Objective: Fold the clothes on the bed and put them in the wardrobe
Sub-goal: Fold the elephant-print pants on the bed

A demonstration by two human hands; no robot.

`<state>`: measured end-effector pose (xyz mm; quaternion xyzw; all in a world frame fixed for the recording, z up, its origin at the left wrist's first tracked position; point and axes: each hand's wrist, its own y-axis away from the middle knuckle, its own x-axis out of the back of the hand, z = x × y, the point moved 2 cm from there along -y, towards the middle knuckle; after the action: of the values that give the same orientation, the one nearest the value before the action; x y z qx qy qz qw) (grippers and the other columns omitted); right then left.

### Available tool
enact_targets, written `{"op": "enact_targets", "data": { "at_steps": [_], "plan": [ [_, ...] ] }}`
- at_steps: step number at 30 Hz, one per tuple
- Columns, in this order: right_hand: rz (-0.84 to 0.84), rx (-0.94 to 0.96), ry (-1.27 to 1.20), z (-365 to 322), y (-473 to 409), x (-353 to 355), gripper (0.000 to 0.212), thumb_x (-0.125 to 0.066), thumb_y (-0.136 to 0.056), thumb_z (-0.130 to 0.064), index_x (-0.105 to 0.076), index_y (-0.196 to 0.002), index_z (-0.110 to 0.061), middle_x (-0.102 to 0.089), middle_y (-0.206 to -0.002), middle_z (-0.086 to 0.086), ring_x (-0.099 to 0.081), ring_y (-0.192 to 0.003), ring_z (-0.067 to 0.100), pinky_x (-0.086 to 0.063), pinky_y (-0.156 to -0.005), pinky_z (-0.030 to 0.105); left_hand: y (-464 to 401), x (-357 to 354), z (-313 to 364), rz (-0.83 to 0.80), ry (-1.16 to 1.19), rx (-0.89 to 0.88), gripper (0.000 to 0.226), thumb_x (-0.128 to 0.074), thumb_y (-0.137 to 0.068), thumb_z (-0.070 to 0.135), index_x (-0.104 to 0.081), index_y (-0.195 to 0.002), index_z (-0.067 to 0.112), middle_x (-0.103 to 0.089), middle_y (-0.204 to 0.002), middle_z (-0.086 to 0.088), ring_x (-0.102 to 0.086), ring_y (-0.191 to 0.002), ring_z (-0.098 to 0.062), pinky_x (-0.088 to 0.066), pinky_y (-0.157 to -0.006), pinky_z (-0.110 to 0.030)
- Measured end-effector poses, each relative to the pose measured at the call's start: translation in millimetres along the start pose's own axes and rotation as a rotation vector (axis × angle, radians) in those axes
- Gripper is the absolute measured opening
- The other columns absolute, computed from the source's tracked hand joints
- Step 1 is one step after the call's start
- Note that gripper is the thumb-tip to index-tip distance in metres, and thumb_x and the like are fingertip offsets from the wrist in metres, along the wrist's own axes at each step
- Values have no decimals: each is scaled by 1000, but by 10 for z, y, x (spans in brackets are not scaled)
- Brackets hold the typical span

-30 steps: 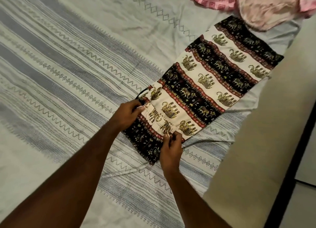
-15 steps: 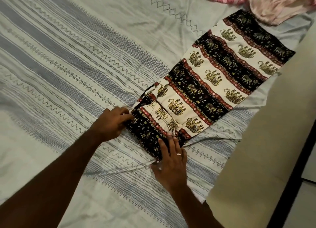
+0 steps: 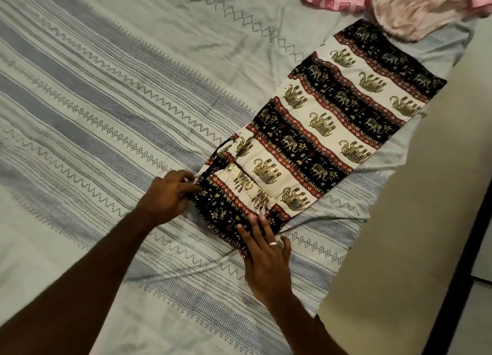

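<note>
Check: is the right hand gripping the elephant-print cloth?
No, the right hand lies flat with straight fingers pressing on the near end of the elephant-print cloth.

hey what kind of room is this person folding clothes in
Most likely a bedroom. The elephant-print garment lies flat on a striped bedsheet that covers a mattress, with pink clothes heaped near the far edge. No wardrobe is in view.

Striped bedsheet (image 3: 106,114), bare mattress edge (image 3: 399,248)
</note>
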<state>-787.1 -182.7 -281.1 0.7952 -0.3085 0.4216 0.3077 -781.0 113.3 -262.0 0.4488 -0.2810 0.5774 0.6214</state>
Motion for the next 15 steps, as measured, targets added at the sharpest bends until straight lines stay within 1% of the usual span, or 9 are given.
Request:
{"op": "enact_targets", "data": {
  "at_steps": [3, 5, 6, 7, 8, 10, 11, 13, 15],
  "plan": [
    [82, -32, -240, 7, -36, 212, 48, -41, -100, -34, -43, -148, -35, -28, -160, -17, -13, -154, 7, -8, -121, 53, -195, 273, 117, -8, 267, 32, 31, -75, -81, 0, -77, -91, 29, -61, -123, 2, -53, -104, -5, -48, -80, -28],
    [87, -153, -466, 45, -62, 346, 42, -30, -103, -50, -42, -143, -45, -25, -155, -34, -11, -154, 7, -3, -125, 51, -420, 508, 273, -66, 501, 85, 36, -75, -81, -6, -76, -84, 29, -63, -126, 7, -56, -110, -2, -45, -82, -24],
    [68, -224, -580, 60, -91, 419, 40, -28, -101, -56, -39, -139, -51, -30, -149, -43, -16, -153, 10, -11, -123, 50, -543, 609, 351, -113, 611, 112, 31, -75, -81, -7, -78, -85, 24, -65, -127, 8, -59, -113, -4, -47, -86, -26],
    [86, -286, -703, 83, -126, 503, 38, -31, -100, -58, -42, -136, -53, -45, -138, -43, -32, -146, 12, -28, -117, 48, -667, 696, 436, -167, 690, 130, 26, -74, -83, -6, -80, -90, 18, -67, -126, 7, -62, -114, -6, -50, -89, -28],
    [148, -322, -851, 111, -189, 597, 36, -36, -100, -55, -49, -132, -47, -60, -123, -32, -54, -126, 6, -48, -103, 42, -826, 766, 515, -206, 724, 130, 24, -72, -84, -6, -80, -98, 13, -71, -123, 5, -64, -113, -8, -52, -90, -29],
    [317, -396, -1051, 202, -336, 784, 22, -44, -104, -30, -61, -115, -22, -67, -86, -18, -58, -77, -7, -50, -68, 17, -1121, 813, 675, -256, 764, 136, 22, -68, -87, -5, -77, -105, 3, -76, -102, 1, -70, -94, -10, -54, -79, -27],
    [409, -450, -1111, 270, -451, 876, 17, -45, -104, -17, -61, -104, -15, -66, -79, -15, -56, -71, -6, -48, -66, 15, -1271, 806, 761, -263, 784, 143, 15, -66, -89, -4, -75, -100, -1, -75, -87, 1, -69, -81, -9, -53, -72, -25],
    [514, -606, -1228, 422, -681, 1047, 17, -46, -105, -16, -62, -100, -11, -65, -89, -10, -59, -84, 3, -52, -83, 29, -1599, 751, 929, -250, 817, 157, 6, -66, -92, 2, -71, -89, -1, -67, -72, 0, -64, -70, -13, -49, -66, -28],
    [506, -797, -1346, 623, -886, 1054, 28, -48, -106, -30, -61, -123, -13, -61, -122, -4, -55, -113, 10, -39, -112, 51, -1909, 611, 1024, -222, 821, 185, 13, -69, -94, 18, -68, -89, 6, -65, -79, -3, -62, -76, -18, -49, -69, -33]
  ]
}}
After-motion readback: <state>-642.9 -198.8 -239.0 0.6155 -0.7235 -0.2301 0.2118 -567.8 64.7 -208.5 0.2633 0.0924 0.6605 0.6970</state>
